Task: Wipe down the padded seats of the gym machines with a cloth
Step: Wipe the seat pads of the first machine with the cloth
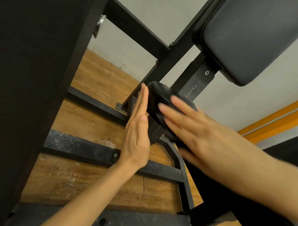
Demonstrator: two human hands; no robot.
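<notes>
Left hand (136, 129) is lying flat with fingers straight and together, edge-on to the camera, pressing against the left side of a small black round pad (156, 103) and holding nothing. Right hand (191, 128) is spreading open over the pad's top and right side, fingers extended and motion-blurred; something dark is showing under its palm, but I cannot tell if that is a cloth or just the pad. The pad is sitting on a black adjuster post (195, 82) of the machine frame (163, 56). The post is carrying small white scale marks, too small to read. A large black padded seat (252, 38) is hanging upper right, well apart from both hands, mounted on the same post. Black floor rails (79, 149) are crossing a wooden floor (85, 178) that is looking scuffed and dusty. An orange stripe (271, 120) is running along the wall at right. No readable brands or labels.
</notes>
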